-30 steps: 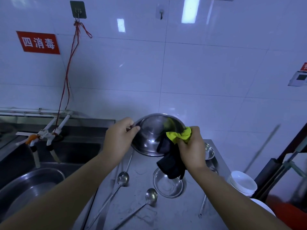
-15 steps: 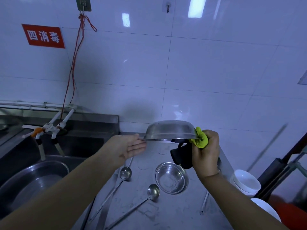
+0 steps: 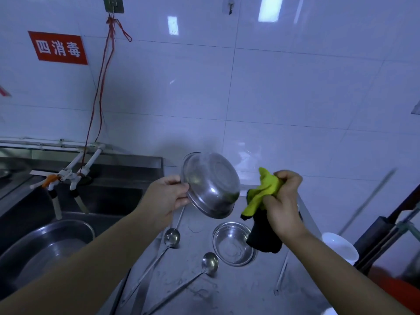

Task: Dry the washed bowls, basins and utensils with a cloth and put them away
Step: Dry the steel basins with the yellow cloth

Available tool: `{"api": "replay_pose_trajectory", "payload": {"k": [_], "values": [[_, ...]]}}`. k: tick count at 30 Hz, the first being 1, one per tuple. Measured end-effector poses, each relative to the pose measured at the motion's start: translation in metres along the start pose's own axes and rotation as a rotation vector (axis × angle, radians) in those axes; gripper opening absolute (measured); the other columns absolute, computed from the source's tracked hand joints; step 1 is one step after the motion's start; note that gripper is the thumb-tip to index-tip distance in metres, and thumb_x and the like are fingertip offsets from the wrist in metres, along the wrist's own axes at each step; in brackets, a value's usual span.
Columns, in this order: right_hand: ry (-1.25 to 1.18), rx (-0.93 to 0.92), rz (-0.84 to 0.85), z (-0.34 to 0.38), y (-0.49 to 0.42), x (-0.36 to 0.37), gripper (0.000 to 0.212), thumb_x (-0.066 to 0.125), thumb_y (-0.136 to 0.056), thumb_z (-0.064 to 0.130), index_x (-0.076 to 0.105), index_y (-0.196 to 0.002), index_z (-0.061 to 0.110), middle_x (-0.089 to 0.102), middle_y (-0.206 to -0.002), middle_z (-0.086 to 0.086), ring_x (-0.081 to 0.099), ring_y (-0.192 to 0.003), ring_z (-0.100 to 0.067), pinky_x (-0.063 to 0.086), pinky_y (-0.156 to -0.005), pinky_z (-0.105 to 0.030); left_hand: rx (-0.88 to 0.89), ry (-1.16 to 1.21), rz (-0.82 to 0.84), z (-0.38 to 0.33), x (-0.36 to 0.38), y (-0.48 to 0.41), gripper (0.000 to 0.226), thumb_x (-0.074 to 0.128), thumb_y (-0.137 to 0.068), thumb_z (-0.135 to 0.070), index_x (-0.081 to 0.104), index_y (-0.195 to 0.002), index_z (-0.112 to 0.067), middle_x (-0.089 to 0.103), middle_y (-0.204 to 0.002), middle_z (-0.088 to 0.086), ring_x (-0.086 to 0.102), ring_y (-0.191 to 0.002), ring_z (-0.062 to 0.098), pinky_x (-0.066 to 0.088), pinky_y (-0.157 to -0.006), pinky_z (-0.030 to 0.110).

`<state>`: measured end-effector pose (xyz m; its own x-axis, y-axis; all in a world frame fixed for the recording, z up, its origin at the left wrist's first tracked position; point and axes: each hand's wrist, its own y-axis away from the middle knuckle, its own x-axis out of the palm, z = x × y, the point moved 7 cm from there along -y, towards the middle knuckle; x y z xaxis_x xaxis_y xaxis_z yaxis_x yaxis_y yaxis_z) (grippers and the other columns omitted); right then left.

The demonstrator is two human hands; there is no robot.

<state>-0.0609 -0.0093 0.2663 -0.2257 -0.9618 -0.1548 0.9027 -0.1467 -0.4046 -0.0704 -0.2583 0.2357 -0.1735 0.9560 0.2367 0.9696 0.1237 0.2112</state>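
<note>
My left hand (image 3: 169, 198) grips the rim of a steel bowl (image 3: 212, 185), held in the air above the counter and tilted so its outer bottom faces me. To its right, my right hand (image 3: 284, 201) is closed on a yellow-green and black cloth (image 3: 261, 214), a short gap away from the bowl. On the steel counter (image 3: 238, 289) below lie a smaller steel bowl (image 3: 234, 244) and two long-handled ladles (image 3: 172, 236) (image 3: 210, 263).
A sink at the left holds a large steel basin (image 3: 45, 248) with white taps (image 3: 68, 176) above it. White bowls (image 3: 339, 247) stand at the counter's right edge, beside a dark stand. A thin metal utensil (image 3: 281, 271) lies on the right of the counter. Tiled wall behind.
The bowl passed from the cloth hand to my left hand and tipped from level to bottom-facing. My right hand with the cloth moved off to the right, away from the bowl.
</note>
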Motion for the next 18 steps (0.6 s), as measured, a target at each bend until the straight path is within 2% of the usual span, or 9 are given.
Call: {"api": "replay_pose_trajectory", "payload": {"k": [2, 4, 6, 8, 10, 13, 16, 18], "values": [[0.184, -0.154, 0.057, 0.016, -0.004, 0.016, 0.047, 0.035, -0.062, 0.0, 0.031, -0.097, 0.029, 0.036, -0.101, 0.002, 0.045, -0.089, -0.018, 0.039, -0.074, -0.015, 0.051, 0.005, 0.036, 0.0, 0.018, 0.006, 0.011, 0.052, -0.089, 0.008, 0.062, -0.091, 0.003, 0.068, -0.085, 0.018, 0.069, -0.065, 0.018, 0.059, -0.063, 0.027], [0.338, -0.376, 0.178, 0.029, 0.005, 0.038, 0.043, 0.039, -0.062, 0.004, 0.038, -0.096, 0.032, 0.035, -0.102, 0.006, 0.041, -0.097, -0.018, 0.036, -0.082, -0.023, 0.087, 0.038, 0.036, -0.002, 0.03, 0.01, 0.016, 0.052, -0.09, 0.007, 0.061, -0.081, -0.002, 0.069, -0.075, 0.013, 0.068, -0.058, 0.015, 0.059, -0.06, 0.026], [0.459, -0.601, 0.256, 0.043, 0.021, 0.057, 0.035, 0.043, -0.071, 0.005, 0.053, -0.102, 0.018, 0.045, -0.111, 0.004, 0.045, -0.102, -0.02, 0.037, -0.089, -0.028, 0.099, 0.098, 0.017, -0.006, 0.033, 0.011, 0.021, 0.051, -0.09, 0.008, 0.057, -0.074, -0.005, 0.069, -0.061, 0.007, 0.066, -0.052, 0.013, 0.058, -0.055, 0.025], [0.599, -0.823, 0.304, 0.042, 0.036, 0.069, 0.028, 0.046, -0.084, 0.004, 0.063, -0.106, 0.007, 0.055, -0.117, -0.006, 0.051, -0.107, -0.026, 0.037, -0.096, -0.033, 0.095, 0.152, 0.014, -0.008, 0.032, 0.009, 0.023, 0.051, -0.09, 0.008, 0.054, -0.073, -0.006, 0.067, -0.054, 0.003, 0.064, -0.047, 0.012, 0.056, -0.05, 0.023], [0.755, -0.993, 0.305, 0.03, 0.045, 0.074, 0.029, 0.041, -0.095, 0.009, 0.065, -0.112, 0.007, 0.06, -0.12, -0.008, 0.053, -0.116, -0.027, 0.035, -0.104, -0.041, 0.113, 0.153, 0.037, -0.011, 0.033, 0.008, 0.023, 0.05, -0.091, 0.007, 0.055, -0.073, -0.005, 0.067, -0.055, 0.003, 0.065, -0.049, 0.011, 0.056, -0.05, 0.023], [0.755, -0.994, 0.249, 0.027, 0.038, 0.07, 0.029, 0.046, -0.094, 0.008, 0.055, -0.121, 0.013, 0.052, -0.13, -0.003, 0.049, -0.122, -0.026, 0.035, -0.105, -0.045, 0.181, 0.066, 0.115, -0.016, 0.036, 0.009, 0.016, 0.051, -0.092, 0.004, 0.063, -0.082, -0.001, 0.069, -0.068, 0.009, 0.067, -0.061, 0.017, 0.059, -0.062, 0.027], [0.572, -0.83, 0.205, 0.05, 0.013, 0.07, 0.03, 0.042, -0.089, 0.006, 0.062, -0.112, 0.007, 0.057, -0.122, -0.006, 0.052, -0.108, -0.026, 0.04, -0.093, -0.032, 0.267, -0.114, 0.185, -0.016, 0.043, 0.014, 0.018, 0.052, -0.091, 0.002, 0.068, -0.086, -0.005, 0.069, -0.073, 0.007, 0.065, -0.067, 0.015, 0.056, -0.062, 0.023], [0.508, -0.58, 0.235, 0.055, -0.018, 0.07, 0.043, 0.037, -0.079, 0.004, 0.067, -0.111, 0.005, 0.063, -0.117, -0.008, 0.052, -0.106, -0.024, 0.035, -0.094, -0.015, 0.329, -0.268, 0.192, -0.012, 0.045, 0.017, 0.017, 0.053, -0.091, -0.001, 0.069, -0.087, -0.003, 0.067, -0.076, 0.014, 0.062, -0.071, 0.015, 0.053, -0.062, 0.02]]}}
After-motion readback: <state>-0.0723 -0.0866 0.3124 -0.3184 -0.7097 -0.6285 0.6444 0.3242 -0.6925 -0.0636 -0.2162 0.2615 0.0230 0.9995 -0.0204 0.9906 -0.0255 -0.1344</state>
